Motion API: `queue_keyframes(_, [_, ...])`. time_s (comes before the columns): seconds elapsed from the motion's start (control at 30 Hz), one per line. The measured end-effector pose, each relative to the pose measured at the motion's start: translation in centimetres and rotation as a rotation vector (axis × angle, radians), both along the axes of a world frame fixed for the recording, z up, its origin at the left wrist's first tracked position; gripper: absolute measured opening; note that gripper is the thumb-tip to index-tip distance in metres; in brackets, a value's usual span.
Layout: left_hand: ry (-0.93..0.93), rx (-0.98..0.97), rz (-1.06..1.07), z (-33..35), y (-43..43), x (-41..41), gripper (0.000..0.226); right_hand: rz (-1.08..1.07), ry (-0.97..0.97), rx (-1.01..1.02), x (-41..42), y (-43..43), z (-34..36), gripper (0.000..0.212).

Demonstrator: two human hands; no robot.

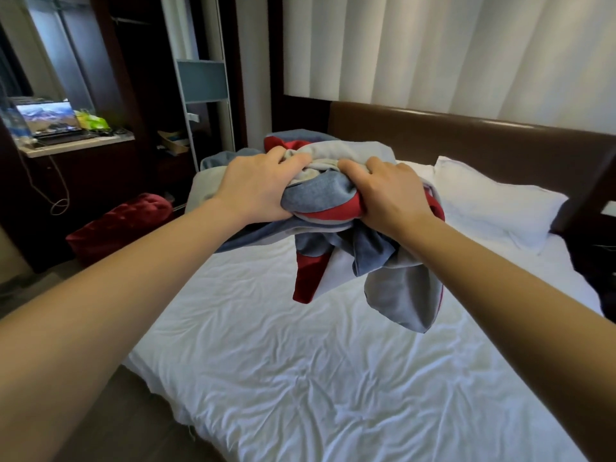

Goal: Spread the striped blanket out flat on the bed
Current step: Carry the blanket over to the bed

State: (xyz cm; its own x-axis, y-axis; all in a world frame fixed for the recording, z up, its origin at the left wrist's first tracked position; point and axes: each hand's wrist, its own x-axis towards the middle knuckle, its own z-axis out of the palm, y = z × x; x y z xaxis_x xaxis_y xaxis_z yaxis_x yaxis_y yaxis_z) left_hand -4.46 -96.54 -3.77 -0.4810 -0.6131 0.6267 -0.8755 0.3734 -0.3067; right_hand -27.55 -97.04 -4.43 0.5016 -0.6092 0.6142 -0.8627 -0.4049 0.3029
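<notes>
Pillow (493, 205) lies at your two o'clock on the bed (300, 378). Your left hand (260, 188) and right hand (390, 195) clutch the bunched striped blanket (320, 195), ends hanging.

Striped blanket (328, 201) in red, blue, grey, bunched, folds dangling above white bed (300, 378)

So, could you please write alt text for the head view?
Both hands, left hand and right hand, clutch a bunched red, blue and grey striped blanket above a bed's wrinkled white sheet. A white pillow lies by the brown headboard.
</notes>
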Motion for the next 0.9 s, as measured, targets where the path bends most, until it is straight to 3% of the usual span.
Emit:
queue_keyframes(0.57, [0.007,0.025,-0.177,-0.8,-13.3,-4.8,0.079,-0.178,-0.016,-0.003,-4.4,-9.0,-0.8,0.052])
queue_keyframes(0.9, [-0.038,0.062,-0.395,-3.8,-19.8,-6.6,0.080,-0.423,-0.039,0.067,-4.8,-10.6,-3.9,0.054])
